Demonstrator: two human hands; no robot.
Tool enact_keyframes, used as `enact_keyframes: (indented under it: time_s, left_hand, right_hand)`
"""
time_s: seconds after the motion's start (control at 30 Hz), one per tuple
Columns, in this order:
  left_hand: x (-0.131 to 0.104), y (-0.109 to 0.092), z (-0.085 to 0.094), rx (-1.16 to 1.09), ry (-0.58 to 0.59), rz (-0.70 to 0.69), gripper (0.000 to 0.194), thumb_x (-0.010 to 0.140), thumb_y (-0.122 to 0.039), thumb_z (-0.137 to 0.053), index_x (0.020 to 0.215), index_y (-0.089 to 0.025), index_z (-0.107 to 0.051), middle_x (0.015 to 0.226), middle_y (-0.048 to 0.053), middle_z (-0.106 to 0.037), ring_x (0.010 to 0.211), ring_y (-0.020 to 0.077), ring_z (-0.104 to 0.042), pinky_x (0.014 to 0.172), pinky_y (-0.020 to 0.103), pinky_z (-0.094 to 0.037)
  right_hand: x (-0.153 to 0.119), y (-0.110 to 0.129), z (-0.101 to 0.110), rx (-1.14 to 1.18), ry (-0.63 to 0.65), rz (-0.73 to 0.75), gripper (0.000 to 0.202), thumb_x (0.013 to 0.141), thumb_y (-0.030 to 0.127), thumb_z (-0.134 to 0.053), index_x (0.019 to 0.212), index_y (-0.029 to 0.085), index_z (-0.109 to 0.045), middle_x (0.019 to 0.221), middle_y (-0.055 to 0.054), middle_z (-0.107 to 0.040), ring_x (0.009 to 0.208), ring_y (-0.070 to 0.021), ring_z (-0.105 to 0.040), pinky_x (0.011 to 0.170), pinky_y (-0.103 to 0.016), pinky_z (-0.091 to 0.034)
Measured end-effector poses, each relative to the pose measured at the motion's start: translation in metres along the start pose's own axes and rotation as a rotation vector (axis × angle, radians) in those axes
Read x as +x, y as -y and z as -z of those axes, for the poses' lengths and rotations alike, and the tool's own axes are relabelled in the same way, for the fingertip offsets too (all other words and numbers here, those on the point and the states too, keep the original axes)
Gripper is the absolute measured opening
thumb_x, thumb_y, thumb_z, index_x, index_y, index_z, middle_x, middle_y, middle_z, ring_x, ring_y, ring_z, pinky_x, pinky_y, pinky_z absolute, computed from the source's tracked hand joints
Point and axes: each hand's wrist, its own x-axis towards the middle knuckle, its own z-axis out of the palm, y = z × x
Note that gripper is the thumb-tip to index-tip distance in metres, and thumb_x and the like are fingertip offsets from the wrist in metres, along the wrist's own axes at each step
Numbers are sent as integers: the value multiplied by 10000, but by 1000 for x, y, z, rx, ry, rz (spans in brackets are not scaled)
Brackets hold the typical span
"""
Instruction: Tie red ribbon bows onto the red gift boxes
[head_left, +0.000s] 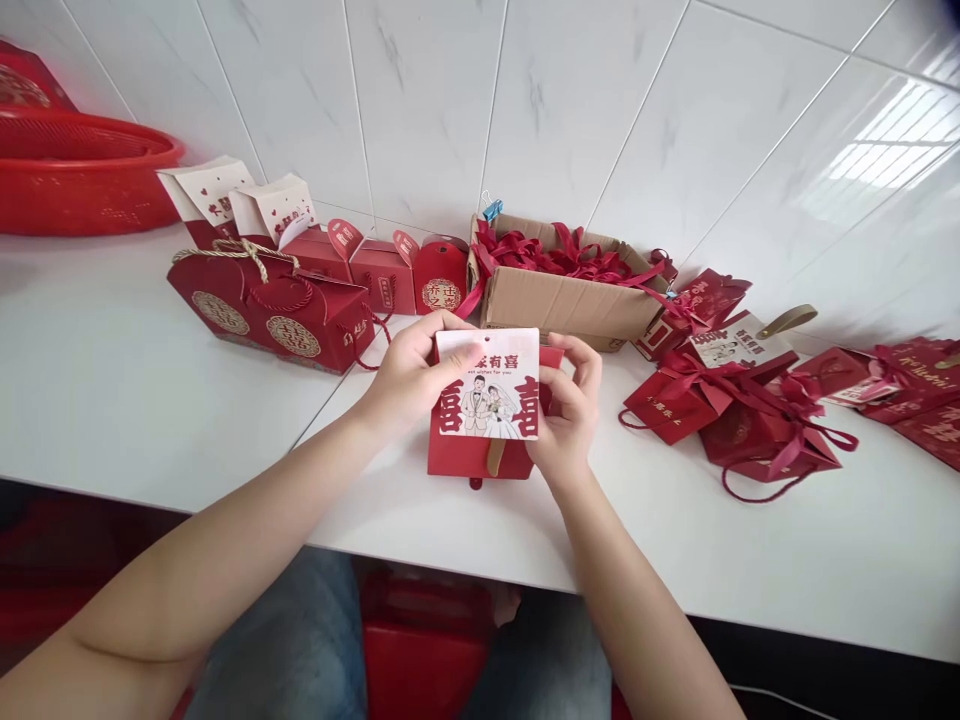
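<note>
A red gift box (450,457) with a white panel (489,385) showing a drawn bride and groom is between my hands at the middle of the white table. My left hand (415,368) grips the panel's upper left, thumb on its face and fingers behind. Around the box's right side curl the fingers of my right hand (568,400). A small tan strap (496,457) hangs below the panel. The box's back and some fingertips are hidden.
Behind is a cardboard box (566,303) of dark red ribbons (577,255). Red gift boxes (281,310) stand at left, and ribbon-tied boxes (772,430) at right. A red basket (82,180) sits far left. The table's front edge (450,572) is near my legs.
</note>
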Motion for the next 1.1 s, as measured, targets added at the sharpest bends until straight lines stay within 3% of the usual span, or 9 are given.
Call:
enact_keyframes:
  time_s: [0.13,0.23,0.3,0.37,0.47,0.63,0.9,1.1]
  left_hand:
    - [7,7,6,13,-96,-35,303,736,-409,-754,845,-186,-580,771,9,-651,678,153,-626,591,260,-528]
    - [9,8,7,74,-149,-75,313,748,-431,-736,860,-189,-572,759,7,-645,680,159,-625,593,268,-523]
    - [7,9,4,176,-141,-140,301,765,-431,-717,866,-187,-572,762,7,-643,682,155,-618,591,260,-507]
    - [4,9,-1,286,-94,-221,270,788,-413,-694,871,-185,-573,778,10,-648,686,148,-614,590,251,-494]
    - [-2,10,-8,343,-29,-305,229,815,-375,-666,905,-189,-568,824,14,-657,699,139,-616,592,241,-490]
    - [-7,10,-9,349,-8,-313,208,812,-331,-668,919,-196,-552,798,-3,-623,646,116,-586,544,218,-467]
    - [-8,6,-12,310,-53,-271,269,745,-322,-741,927,-189,-594,889,13,-654,770,139,-632,659,238,-524]
    - [-8,4,-13,298,-35,-177,266,720,-344,-755,882,-186,-615,744,-13,-656,612,119,-616,543,222,-501]
  right_hand:
    - [7,-13,14,92,11,-154,40,849,222,-618,863,237,-652,1149,-73,-568,1155,-242,-565,978,-485,-466]
    - [11,-18,21,279,-112,-305,45,882,270,-594,899,229,-587,1161,-72,-608,1167,-225,-582,1003,-486,-449]
    - [10,-17,19,386,-164,-377,80,916,303,-546,911,230,-516,1208,-80,-619,1202,-221,-577,1007,-493,-448]
    - [8,-13,12,439,-133,-411,110,943,330,-496,908,234,-453,1246,-87,-622,1226,-221,-572,1008,-507,-448]
    - [2,-5,1,491,-85,-421,110,973,348,-426,935,248,-397,1199,-82,-662,1165,-210,-619,994,-519,-464]
    - [-2,3,-6,549,-127,-383,86,988,342,-386,956,262,-395,1108,-52,-702,1075,-203,-668,973,-514,-486]
    - [-1,9,-6,596,-146,-348,66,984,310,-398,948,260,-421,1131,-32,-701,1111,-199,-656,1032,-515,-446]
    - [-2,10,-6,596,-134,-372,62,973,310,-420,941,260,-437,1140,-24,-696,1103,-192,-656,1038,-503,-447]
